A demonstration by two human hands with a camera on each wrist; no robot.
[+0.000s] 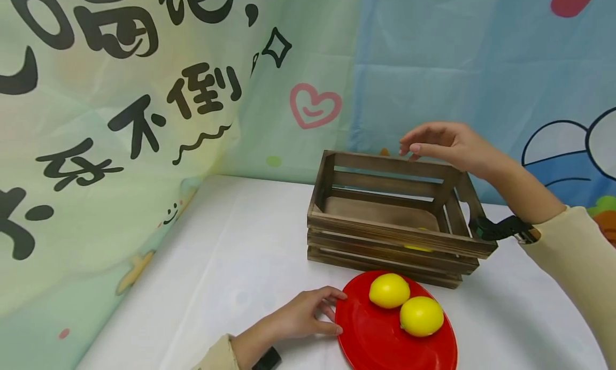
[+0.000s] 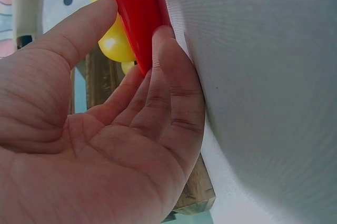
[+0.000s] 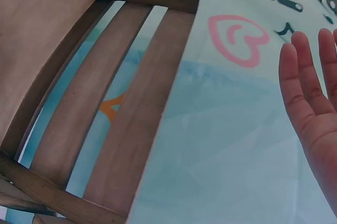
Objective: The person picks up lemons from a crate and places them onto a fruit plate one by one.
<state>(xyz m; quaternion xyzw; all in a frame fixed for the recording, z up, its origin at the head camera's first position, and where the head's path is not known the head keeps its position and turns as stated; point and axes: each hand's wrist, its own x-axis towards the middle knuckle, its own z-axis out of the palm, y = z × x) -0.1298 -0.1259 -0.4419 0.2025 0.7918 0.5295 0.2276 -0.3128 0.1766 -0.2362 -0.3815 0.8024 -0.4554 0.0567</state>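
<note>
A red plate (image 1: pixel 366 327) lies on the table with two yellow lemons, one (image 1: pixel 389 291) farther back and one (image 1: pixel 421 316) nearer. My left hand (image 1: pixel 303 314) holds the plate's left rim; in the left wrist view the thumb is at the edge and fingers (image 2: pixel 181 92) reach beneath. Behind the plate stands a slatted wooden crate (image 1: pixel 385 239). Something yellow (image 1: pixel 417 248) shows through its front slats, mostly hidden. Above the crate's back right side my right hand (image 1: pixel 445 143) hovers, fingers loosely extended, holding nothing; the right wrist view shows its palm (image 3: pixel 326 140).
A white cloth covers the table (image 1: pixel 240 241). Behind it hangs a printed backdrop (image 1: pixel 308 49) with characters and a pink heart (image 1: pixel 315 105). The crate's front edge sits close to the plate's far rim. Black straps circle both wrists.
</note>
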